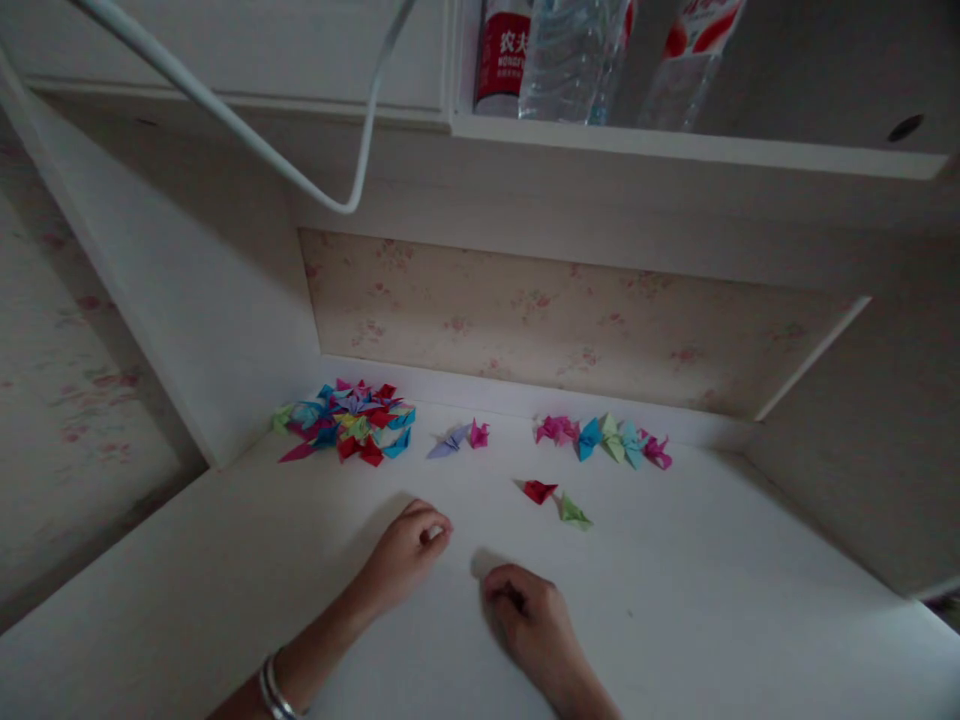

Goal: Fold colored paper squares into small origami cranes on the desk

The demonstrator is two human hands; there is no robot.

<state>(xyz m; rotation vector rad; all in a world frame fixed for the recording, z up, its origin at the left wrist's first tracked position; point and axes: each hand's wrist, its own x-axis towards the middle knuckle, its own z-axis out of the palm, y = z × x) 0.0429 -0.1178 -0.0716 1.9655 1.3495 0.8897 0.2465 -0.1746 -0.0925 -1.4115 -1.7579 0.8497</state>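
Observation:
My left hand (411,548) rests on the white desk with its fingers curled in, and nothing shows in it. To its right, my right hand (531,612) lies nearer to me, also loosely closed, with no object visible. Beyond the hands sit a red folded-paper piece (539,491) and a light green one (575,512). Farther back are a lavender paper crane (450,442) and a small magenta one (479,433). A heap of colourful paper cranes (358,424) fills the back left. Pink, blue, green and magenta cranes (613,438) stand in a row at the back right.
The white desk (675,620) is enclosed by side panels and a flowered back wall (525,310). Overhead, a shelf (697,152) holds plastic bottles (562,60). A white cable (255,150) hangs down at the upper left.

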